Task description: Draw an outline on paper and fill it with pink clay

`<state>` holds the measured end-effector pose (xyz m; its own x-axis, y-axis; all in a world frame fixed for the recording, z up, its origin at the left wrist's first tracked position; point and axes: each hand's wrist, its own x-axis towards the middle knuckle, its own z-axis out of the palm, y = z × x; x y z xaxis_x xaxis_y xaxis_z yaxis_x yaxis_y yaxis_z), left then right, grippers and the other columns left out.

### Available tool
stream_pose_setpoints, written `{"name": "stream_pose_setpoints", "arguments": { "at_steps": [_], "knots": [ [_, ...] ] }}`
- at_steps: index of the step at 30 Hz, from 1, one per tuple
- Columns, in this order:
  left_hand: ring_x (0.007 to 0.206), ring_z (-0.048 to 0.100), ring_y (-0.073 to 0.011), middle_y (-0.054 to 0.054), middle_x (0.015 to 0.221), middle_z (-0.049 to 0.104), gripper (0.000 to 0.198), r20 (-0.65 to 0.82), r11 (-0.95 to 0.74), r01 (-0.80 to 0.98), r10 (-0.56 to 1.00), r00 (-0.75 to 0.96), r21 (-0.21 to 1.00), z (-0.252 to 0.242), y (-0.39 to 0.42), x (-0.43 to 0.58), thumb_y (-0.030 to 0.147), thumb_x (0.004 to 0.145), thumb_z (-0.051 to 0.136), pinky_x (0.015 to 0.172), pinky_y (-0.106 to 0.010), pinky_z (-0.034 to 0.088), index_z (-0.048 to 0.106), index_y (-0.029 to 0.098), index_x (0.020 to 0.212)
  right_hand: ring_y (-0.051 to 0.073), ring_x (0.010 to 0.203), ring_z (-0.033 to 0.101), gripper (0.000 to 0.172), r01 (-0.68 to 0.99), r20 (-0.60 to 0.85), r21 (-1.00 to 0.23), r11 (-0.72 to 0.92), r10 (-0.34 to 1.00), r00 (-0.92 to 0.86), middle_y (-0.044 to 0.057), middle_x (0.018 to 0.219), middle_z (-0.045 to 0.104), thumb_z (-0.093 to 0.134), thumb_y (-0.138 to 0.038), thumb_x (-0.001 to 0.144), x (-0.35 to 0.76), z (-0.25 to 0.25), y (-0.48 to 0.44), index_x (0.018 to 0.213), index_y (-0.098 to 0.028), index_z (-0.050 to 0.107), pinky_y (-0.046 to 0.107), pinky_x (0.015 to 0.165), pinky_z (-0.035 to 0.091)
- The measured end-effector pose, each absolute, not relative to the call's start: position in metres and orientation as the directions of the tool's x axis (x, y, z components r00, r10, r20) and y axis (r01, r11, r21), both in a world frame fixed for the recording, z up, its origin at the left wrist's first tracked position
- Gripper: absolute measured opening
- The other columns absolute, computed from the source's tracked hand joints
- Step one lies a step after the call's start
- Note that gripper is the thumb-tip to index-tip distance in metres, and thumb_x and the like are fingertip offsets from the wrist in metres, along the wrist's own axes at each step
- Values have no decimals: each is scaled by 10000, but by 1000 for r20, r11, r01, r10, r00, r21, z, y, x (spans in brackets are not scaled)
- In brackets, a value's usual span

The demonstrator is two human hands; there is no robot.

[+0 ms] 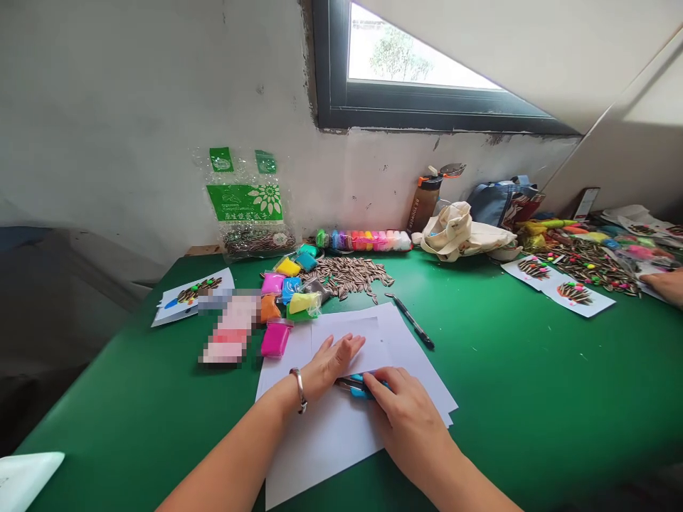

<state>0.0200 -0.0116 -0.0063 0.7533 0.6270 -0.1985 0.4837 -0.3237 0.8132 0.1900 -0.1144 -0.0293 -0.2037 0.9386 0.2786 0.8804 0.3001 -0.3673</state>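
Observation:
My left hand (335,363), with a silver bracelet at the wrist, rests edge-down on a small piece of white paper (346,327), its fingers stretched out. Under the curled fingers of my right hand (408,405) is a blue-and-black tool (358,386), partly hidden, so its exact kind is unclear. Both hands are over a stack of larger white sheets (320,455) on the green table (512,384). To the right of the sheets lies a black pen (413,323).
Colourful clay packets (276,338) and a pile of sunflower seeds (352,276) lie beyond the paper. A seed bag (250,213) leans on the wall. Picture cards (195,295) lie left. Near a cloth bag (462,231) stands a bottle (425,203). Another person's hand (666,284) shows far right.

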Motion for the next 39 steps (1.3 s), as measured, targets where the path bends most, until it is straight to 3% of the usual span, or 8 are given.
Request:
{"name": "stream_pose_setpoints", "arguments": {
  "at_steps": [5, 11, 21, 27, 30, 34, 36, 39],
  "knots": [
    [1398, 165, -207, -26, 1474, 333, 779, -212, -253, 489, 672, 709, 835, 2, -14, 20, 613, 883, -70, 1151, -433, 71, 352, 218, 1404, 215, 856, 530, 317, 901, 289, -346, 261, 943, -162, 83, 958, 595, 499, -56, 807, 188, -29, -112, 1073, -195, 600, 347, 740, 434],
    [1397, 162, -199, -16, 1467, 350, 750, -243, -169, 466, 675, 697, 868, 8, -15, 20, 622, 891, -27, 1155, -413, 77, 377, 235, 1392, 220, 842, 524, 346, 897, 268, -329, 295, 940, -211, 80, 932, 596, 515, -7, 748, 170, -27, -105, 1024, -194, 608, 334, 698, 418],
    [1410, 110, -221, 1, 1496, 285, 799, -270, -163, 463, 629, 729, 871, 13, -13, 17, 666, 866, -15, 1155, -390, 9, 323, 201, 1421, 207, 846, 520, 338, 864, 222, -377, 334, 938, -266, 74, 928, 582, 503, -23, 787, 174, -21, -112, 1056, -203, 603, 334, 726, 432],
    [1403, 157, -212, 0, 1485, 319, 742, -283, -129, 473, 654, 701, 871, 4, -6, 12, 604, 896, -39, 1155, -414, 60, 380, 249, 1395, 190, 867, 553, 347, 804, 150, -405, 436, 899, -412, 63, 959, 599, 503, -78, 818, 207, -5, -125, 1103, -248, 601, 320, 762, 479],
    [1371, 265, -231, -54, 1444, 398, 705, -209, -259, 484, 666, 716, 836, -8, -5, 12, 601, 912, 53, 1149, -432, 128, 410, 213, 1379, 185, 920, 572, 343, 861, 158, -380, 339, 941, -301, 73, 1048, 595, 470, -133, 858, 250, -7, -134, 1152, -260, 592, 312, 800, 495],
    [1340, 312, -309, -118, 1409, 440, 578, -29, -527, 514, 679, 734, 676, -23, -15, 18, 488, 825, 545, 1120, -543, 134, 468, 204, 1323, 225, 994, 574, 329, 952, 300, -297, 74, 954, 20, 82, 1108, 589, 469, -341, 883, 311, -22, -138, 1169, -243, 598, 338, 825, 503],
    [1314, 351, -318, -124, 1370, 484, 442, 70, -650, 521, 660, 748, 553, -26, -20, 21, 342, 823, 585, 1093, -566, 203, 538, 202, 1240, 246, 976, 578, 359, 965, 341, -249, -87, 924, 172, 91, 1090, 599, 439, -387, 883, 331, -33, -136, 1157, -225, 605, 367, 792, 506],
    [1225, 466, -290, -109, 1233, 593, 264, 163, -734, 526, 636, 754, 431, -25, -23, 21, 224, 856, 531, 1048, -526, 332, 603, 197, 1109, 256, 906, 592, 357, 962, 350, -194, -190, 903, 249, 99, 1030, 622, 408, -372, 876, 344, -48, -131, 1112, -215, 626, 395, 736, 501]
  ]
}}
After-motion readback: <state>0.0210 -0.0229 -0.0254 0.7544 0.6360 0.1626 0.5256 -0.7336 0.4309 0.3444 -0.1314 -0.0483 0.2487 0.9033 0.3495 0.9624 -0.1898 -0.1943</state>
